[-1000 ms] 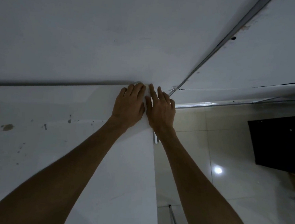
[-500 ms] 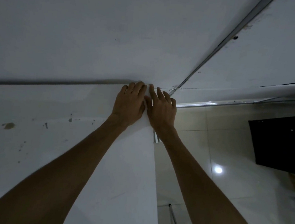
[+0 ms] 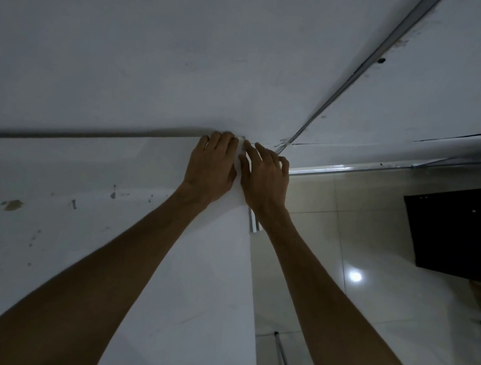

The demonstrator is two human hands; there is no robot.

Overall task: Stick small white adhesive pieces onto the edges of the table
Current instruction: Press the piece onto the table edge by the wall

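Since a moment ago our right hand point(image 3: 265, 178) has spread its fingers and lifted its knuckles a little, while our left hand point(image 3: 210, 165) has stayed flat at the far edge of the table point(image 3: 185, 279). We judge that we are pressing a piece down at the table's far right corner, where the white top meets the wall. Left fingers lie straight and close together on the surface; right fingers are fanned, the index tip reaching toward the edge. Next we need firm rubbing along the edge so the piece bonds. A small pale adhesive piece point(image 3: 241, 142) seems to show between the two index fingers, though the light is too dim to be sure.
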